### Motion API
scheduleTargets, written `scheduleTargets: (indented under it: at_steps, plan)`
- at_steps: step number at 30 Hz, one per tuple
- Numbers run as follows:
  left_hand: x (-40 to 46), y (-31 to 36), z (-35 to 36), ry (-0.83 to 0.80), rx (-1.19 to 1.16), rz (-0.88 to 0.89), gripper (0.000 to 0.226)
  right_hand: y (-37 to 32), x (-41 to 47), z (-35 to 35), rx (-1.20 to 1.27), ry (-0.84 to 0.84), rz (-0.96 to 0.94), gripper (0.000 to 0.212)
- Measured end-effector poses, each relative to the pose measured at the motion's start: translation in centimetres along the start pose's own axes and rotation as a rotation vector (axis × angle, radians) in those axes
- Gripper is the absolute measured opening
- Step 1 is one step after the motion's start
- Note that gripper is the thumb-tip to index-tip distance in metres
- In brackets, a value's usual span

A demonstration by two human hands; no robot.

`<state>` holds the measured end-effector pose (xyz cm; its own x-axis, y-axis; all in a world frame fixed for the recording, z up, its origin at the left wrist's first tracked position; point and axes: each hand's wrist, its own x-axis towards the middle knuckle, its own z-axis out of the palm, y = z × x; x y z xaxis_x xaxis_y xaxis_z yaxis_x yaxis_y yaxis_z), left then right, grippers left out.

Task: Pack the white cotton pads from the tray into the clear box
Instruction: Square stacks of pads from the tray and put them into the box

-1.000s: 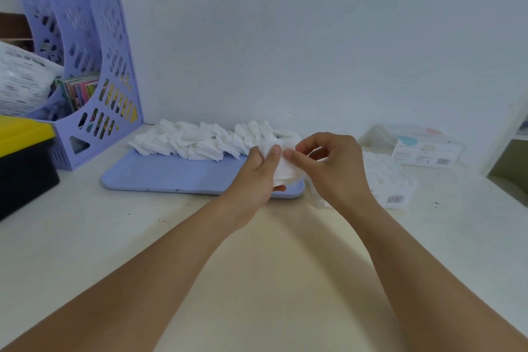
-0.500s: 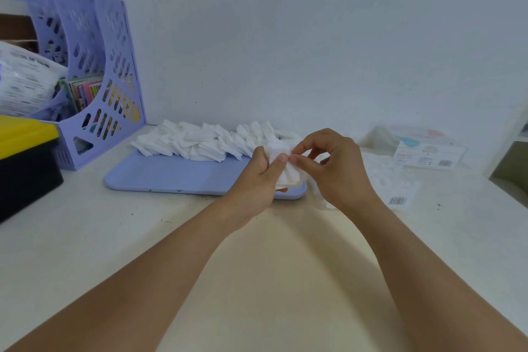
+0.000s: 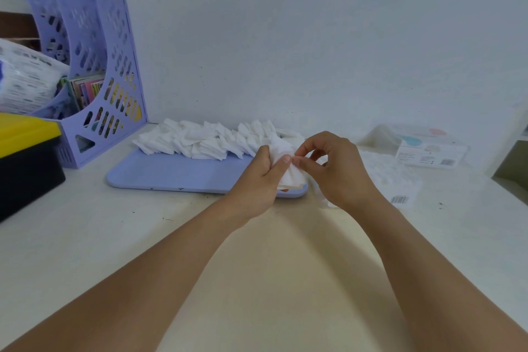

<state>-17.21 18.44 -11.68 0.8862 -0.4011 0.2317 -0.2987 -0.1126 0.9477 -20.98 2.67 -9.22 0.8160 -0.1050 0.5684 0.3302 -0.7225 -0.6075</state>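
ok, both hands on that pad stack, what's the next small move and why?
Probably carry the stack right and set it into the clear box. The left hand already grips a small stack of pads over the tray edge, the right hand pinches its top, and the box sits just behind that hand.

Small stack of pads [image 3: 289, 173] now fanned out lower in the left hand [image 3: 258, 177], right hand [image 3: 333, 168] fingertips drawn closer, pinched at its top edge

Soft white square cotton pads [image 3: 200, 143] lie in a messy row on the flat lilac plastic tray [image 3: 171, 174]. The clear plastic box [image 3: 383, 177] sits just right of the tray, with white pads inside.
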Motion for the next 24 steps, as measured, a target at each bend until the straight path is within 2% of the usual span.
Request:
scheduleTargets:
  at_steps: [7, 9, 12, 14, 17, 19, 21, 24]
  plan:
    - [0.2, -0.5, 0.0, -0.012, 0.064, -0.025, 0.027, -0.3, 0.1, -0.8, -0.01, 0.012, 0.001, 0.008]
    - [0.3, -0.2, 0.1, -0.04, -0.127, -0.122, 0.038, -0.5, 0.0, -0.8, 0.028, -0.003, 0.021, 0.005]
    - [0.1, 0.7, 0.3, -0.154, -0.558, -0.24, 0.036, -1.7, -0.8, 0.1, 0.234, -0.151, 0.085, 0.038]
    - [-0.4, 1.3, 0.7, -0.226, -0.729, -0.278, 0.036, -2.7, -1.6, 1.2, 0.305, -0.202, 0.082, 0.046]
    - [-0.6, 1.3, 1.1, -0.286, -0.862, -0.303, 0.033, -3.5, -2.0, 2.1, 0.297, -0.2, 0.071, 0.046]
    - [-0.4, 1.1, 0.9, -0.277, -0.845, -0.281, 0.032, -3.7, -1.6, 1.4, 0.388, -0.166, 0.132, 0.043]
    - [-0.4, 1.1, 0.8, -0.255, -0.69, -0.191, 0.037, -3.2, -1.0, -0.3, 0.422, -0.119, 0.206, 0.042]
    - [-0.3, 1.6, 1.1, -0.133, -0.45, -0.11, 0.053, -2.2, -0.3, -3.2, 0.384, -0.221, 0.285, 0.041]
